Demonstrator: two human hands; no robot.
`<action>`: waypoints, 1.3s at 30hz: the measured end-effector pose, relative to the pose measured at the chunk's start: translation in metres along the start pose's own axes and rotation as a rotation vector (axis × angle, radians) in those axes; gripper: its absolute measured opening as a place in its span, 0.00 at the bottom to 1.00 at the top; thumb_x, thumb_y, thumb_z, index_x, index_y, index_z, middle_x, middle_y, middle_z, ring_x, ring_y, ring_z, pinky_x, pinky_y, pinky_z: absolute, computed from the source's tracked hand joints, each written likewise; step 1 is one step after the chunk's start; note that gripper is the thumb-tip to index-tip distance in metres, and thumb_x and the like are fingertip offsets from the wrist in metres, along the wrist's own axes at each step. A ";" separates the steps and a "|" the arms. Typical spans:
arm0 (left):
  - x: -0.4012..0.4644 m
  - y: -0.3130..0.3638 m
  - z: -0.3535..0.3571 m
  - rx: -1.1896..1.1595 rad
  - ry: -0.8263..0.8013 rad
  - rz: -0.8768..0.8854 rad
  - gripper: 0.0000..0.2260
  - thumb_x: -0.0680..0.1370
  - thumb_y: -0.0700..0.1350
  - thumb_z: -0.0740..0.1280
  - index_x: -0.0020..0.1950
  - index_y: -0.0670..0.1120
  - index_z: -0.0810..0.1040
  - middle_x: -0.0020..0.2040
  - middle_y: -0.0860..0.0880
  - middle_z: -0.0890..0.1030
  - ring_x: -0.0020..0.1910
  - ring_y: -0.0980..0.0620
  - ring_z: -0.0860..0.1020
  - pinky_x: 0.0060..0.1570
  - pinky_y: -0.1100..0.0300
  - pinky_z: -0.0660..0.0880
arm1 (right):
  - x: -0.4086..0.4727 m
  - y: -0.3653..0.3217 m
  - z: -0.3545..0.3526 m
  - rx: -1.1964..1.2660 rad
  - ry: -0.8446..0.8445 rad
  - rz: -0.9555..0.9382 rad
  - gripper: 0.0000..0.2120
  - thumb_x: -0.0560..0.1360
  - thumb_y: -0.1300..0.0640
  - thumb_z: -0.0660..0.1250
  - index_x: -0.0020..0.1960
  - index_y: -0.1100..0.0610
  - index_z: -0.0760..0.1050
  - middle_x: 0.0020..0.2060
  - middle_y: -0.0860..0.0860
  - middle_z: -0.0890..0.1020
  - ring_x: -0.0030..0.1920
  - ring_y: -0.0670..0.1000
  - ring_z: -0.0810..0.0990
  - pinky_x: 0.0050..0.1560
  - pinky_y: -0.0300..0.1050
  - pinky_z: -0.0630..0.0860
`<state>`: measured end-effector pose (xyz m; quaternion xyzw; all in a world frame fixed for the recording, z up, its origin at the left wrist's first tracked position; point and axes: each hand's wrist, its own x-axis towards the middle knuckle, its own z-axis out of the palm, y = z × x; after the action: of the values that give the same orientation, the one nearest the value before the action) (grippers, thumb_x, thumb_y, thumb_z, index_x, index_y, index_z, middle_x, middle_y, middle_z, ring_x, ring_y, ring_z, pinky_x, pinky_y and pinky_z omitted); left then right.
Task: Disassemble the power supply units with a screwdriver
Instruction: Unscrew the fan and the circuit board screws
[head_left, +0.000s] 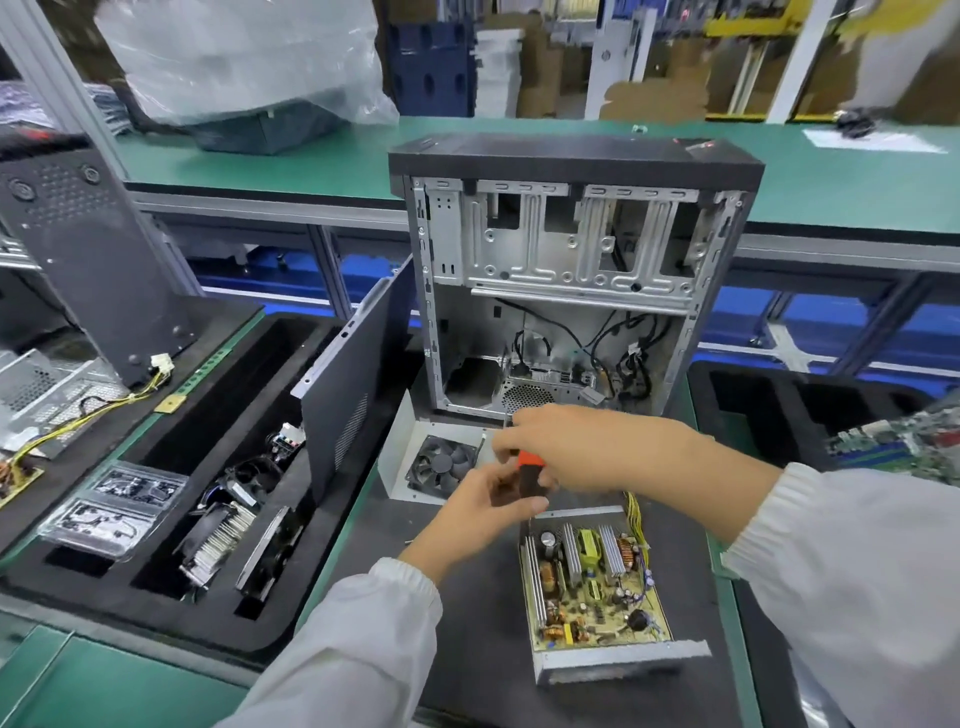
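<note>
Two hands are closed on the screwdriver (530, 475): the left hand (480, 512) below, the right hand (561, 447) above. Just beneath them, the opened power supply unit (592, 587) is laid on a black mat (467, 623) over a green workbench (322, 150), with an emptied computer case (571, 280) stood behind.

Screwdriver (530, 475) mostly hidden between both hands; motherboard (904, 447) cut off by right edge; background blurred.

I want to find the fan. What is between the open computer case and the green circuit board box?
In the head view, the white cover with its black fan lies there, and both hands hold the orange-and-black screwdriver above that stretch.
</note>
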<state>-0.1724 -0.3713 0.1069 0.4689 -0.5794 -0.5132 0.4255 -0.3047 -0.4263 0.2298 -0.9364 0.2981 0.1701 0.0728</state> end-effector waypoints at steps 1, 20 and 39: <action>0.001 -0.001 -0.001 0.011 -0.006 0.008 0.08 0.77 0.35 0.69 0.56 0.41 0.79 0.51 0.50 0.83 0.53 0.57 0.80 0.55 0.65 0.74 | 0.000 -0.002 -0.003 0.015 -0.011 0.045 0.14 0.76 0.57 0.67 0.60 0.53 0.69 0.49 0.52 0.73 0.48 0.54 0.75 0.44 0.50 0.73; 0.013 -0.002 -0.009 0.043 -0.125 0.003 0.09 0.76 0.35 0.70 0.55 0.33 0.80 0.53 0.37 0.83 0.50 0.52 0.81 0.54 0.61 0.77 | -0.004 -0.027 -0.010 -0.068 0.029 0.318 0.17 0.78 0.45 0.60 0.58 0.57 0.71 0.45 0.53 0.75 0.36 0.52 0.72 0.32 0.45 0.65; 0.008 0.012 -0.004 0.038 -0.063 -0.065 0.06 0.75 0.35 0.72 0.50 0.43 0.82 0.46 0.46 0.85 0.47 0.54 0.81 0.51 0.62 0.75 | -0.005 -0.019 -0.010 -0.242 0.030 0.144 0.19 0.82 0.48 0.54 0.55 0.60 0.76 0.49 0.57 0.78 0.49 0.59 0.78 0.41 0.49 0.70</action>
<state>-0.1712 -0.3793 0.1198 0.4791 -0.5866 -0.5302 0.3811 -0.2946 -0.4102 0.2422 -0.9169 0.3431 0.1955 -0.0578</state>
